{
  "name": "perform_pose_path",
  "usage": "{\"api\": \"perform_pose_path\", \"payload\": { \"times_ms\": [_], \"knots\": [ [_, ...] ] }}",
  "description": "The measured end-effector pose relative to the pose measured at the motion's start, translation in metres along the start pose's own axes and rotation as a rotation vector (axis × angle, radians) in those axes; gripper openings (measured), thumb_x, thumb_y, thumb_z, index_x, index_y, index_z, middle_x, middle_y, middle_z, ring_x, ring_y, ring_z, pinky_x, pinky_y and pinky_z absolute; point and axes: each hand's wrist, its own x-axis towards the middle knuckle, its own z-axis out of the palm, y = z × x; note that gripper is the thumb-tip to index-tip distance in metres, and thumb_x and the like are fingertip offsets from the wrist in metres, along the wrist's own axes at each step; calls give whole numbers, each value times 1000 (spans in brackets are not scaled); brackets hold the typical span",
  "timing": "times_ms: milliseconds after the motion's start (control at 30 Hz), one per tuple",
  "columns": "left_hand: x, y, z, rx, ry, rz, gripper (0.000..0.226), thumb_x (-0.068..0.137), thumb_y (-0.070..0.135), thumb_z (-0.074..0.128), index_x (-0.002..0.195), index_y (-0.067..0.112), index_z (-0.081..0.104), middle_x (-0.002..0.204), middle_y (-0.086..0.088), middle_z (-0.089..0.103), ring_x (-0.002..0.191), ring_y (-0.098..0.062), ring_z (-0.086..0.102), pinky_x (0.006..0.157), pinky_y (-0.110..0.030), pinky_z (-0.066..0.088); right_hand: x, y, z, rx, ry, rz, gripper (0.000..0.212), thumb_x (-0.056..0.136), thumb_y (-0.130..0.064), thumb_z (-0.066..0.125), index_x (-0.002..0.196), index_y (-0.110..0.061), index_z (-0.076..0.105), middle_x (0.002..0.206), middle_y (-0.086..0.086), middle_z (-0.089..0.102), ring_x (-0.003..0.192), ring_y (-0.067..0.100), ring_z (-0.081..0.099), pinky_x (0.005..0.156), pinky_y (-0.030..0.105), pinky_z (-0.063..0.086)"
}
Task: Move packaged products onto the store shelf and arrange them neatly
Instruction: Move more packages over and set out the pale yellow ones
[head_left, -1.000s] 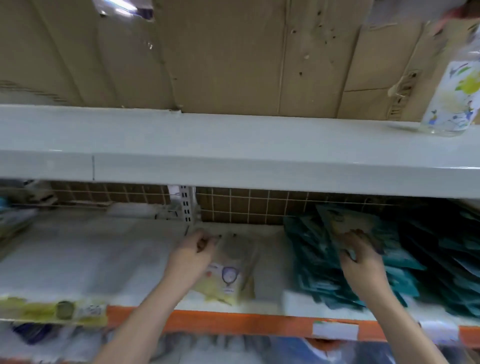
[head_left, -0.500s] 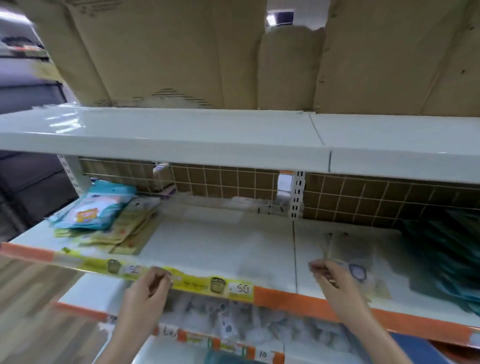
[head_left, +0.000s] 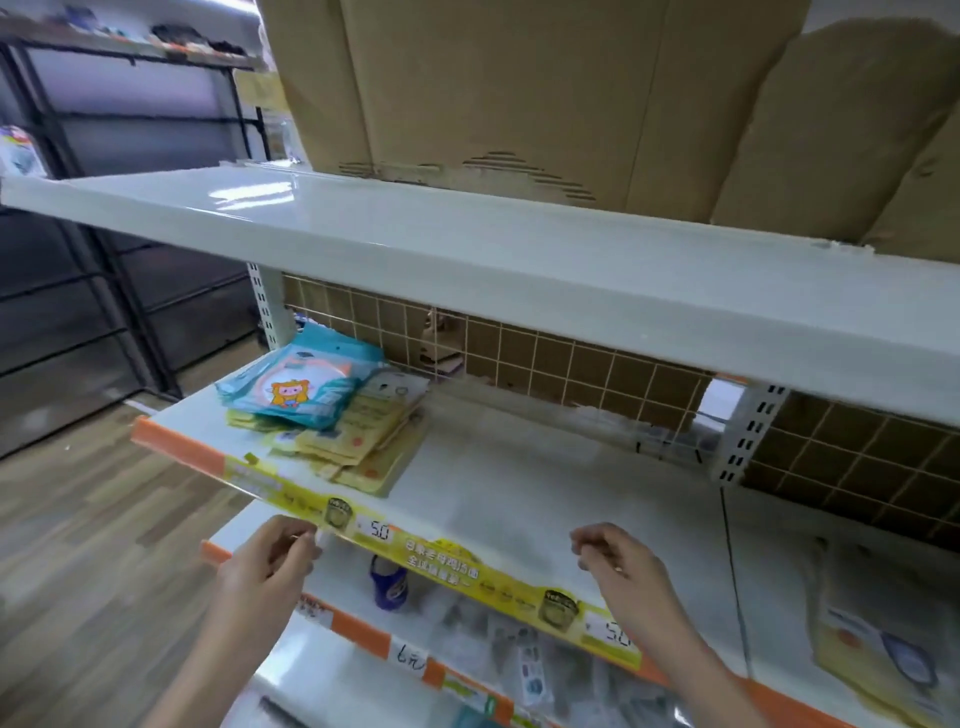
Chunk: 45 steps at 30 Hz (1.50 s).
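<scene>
A: Largest first: what does the view show?
B: A white upper shelf (head_left: 467, 244) under cardboard sheets (head_left: 519, 93); below it the middle shelf (head_left: 519, 483), with its yellow price strip (head_left: 441, 566) along the front edge.

A: Where are the packaged products?
B: A stack of yellow packets (head_left: 358, 447) lies at the shelf's left end, with teal packets (head_left: 301, 389) slumped on top, askew. One yellow pouch (head_left: 872, 644) lies alone, well apart at the right.

A: And the hands?
B: The left hand (head_left: 270, 566) is loosely curled just beside the strip; whether it pinches the strip cannot be told. The right hand (head_left: 618, 561), fingers loosely curled, holds nothing.

A: What could go wrong?
B: Probably a sideways nudge sliding the teal packets off the open left end, or a tug loosening the strip.
</scene>
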Motion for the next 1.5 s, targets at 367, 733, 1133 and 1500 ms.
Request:
{"api": "perform_pose_path", "payload": {
  "times_ms": [367, 733, 1133, 1500],
  "knots": [
    [73, -28, -37, 76, 169, -32, 15, 89, 16, 60, 82, 27, 66, 80, 4, 71, 84, -17, 64, 75, -37, 46, 83, -35, 78, -47, -157, -36, 25, 92, -6, 55, 83, -27, 65, 89, -4, 69, 87, 15, 65, 83, 30, 50],
    [227, -59, -57, 317, 101, -75, 36, 90, 45, 57, 112, 17, 62, 116, -3, 63, 99, -22, 59, 84, -39, 47, 140, -76, 166, -71, -108, 2, 22, 95, -12, 52, 87, -31, 62, 96, -7, 66, 93, 10, 63, 78, 19, 46],
    [379, -91, -66, 851, -143, -90, 81, 73, 83, 43, 113, 15, 56, 115, -9, 66, 110, -30, 57, 88, -38, 40, 162, -123, 300, -394, -7, 371, 37, 82, -66, 53, 72, -31, 47, 70, -14, 53, 65, 8, 52, 51, 23, 35],
    [411, -111, -57, 298, -368, -84, 35, 93, 30, 59, 73, 2, 56, 69, -15, 58, 70, -32, 58, 61, -37, 45, 147, -115, 311, -487, 251, 399, 31, 99, -37, 39, 90, -34, 68, 87, -11, 66, 89, 18, 64, 64, 29, 42]
  ]
}}
